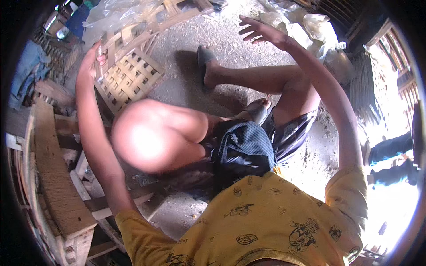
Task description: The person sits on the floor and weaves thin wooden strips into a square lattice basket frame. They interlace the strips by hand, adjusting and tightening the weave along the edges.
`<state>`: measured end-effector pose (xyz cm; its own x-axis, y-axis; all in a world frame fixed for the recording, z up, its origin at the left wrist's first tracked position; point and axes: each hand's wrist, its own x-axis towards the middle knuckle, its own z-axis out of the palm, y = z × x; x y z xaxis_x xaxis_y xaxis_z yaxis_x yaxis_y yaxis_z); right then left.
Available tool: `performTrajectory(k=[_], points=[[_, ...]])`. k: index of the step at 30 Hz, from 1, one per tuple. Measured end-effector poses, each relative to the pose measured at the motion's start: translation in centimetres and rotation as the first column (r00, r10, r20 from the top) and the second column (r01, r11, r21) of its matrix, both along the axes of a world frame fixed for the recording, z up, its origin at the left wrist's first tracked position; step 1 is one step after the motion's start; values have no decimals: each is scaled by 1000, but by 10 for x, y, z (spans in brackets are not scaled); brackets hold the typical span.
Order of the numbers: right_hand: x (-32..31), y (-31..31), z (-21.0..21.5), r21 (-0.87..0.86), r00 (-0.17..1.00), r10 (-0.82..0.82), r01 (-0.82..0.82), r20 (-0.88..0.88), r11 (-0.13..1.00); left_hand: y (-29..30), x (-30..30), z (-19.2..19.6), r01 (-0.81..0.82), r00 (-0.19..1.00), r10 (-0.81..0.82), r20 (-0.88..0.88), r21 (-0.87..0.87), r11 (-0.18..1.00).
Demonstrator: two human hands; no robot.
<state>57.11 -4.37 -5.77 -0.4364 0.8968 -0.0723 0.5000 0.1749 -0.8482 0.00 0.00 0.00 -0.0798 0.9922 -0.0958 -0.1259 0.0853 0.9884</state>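
My left hand (92,62) is raised at the far left, its fingers curled round a pale upright strip at the edge of a woven bamboo crate (133,79). The crate's open-weave panel faces me, tilted, just right of that hand. My right hand (262,33) is stretched out in the air at the far right, fingers spread and holding nothing. Beyond it lie crumpled clear plastic bags (318,27). A dark blue-grey ribbed cloth (248,142) rests in my lap, between my bent legs.
A wooden bench (57,173) stands close on my left, with loose slats beside it. More slatted wood and plastic sheeting (116,17) are at the far left. Stacked thin strips (370,84) stand on the right. My sandalled feet rest on the dusty floor (177,71).
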Motion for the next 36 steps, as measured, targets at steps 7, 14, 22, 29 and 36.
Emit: performTrajectory(k=[7, 14, 22, 29, 36], points=[[8, -20, -3, -108, 813, -240, 216, -530, 970, 22, 136, 5, 144, 989, -145, -20, -39, 989], [45, 2, -65, -362, 500, -594, 488, -630, 794, 73, 191, -157, 336, 941, -325, 97, -128, 933], [138, 55, -210, -279, 558, -751, 704, -352, 653, -50, 159, -340, 113, 956, -247, -159, -577, 809], [173, 63, -262, -117, 510, -860, 855, 5, 506, -80, 157, -384, 117, 929, -317, -190, -662, 740], [161, 73, -323, 97, 631, -701, 716, 334, 691, -74, 148, -397, 95, 926, -309, -218, -658, 747]])
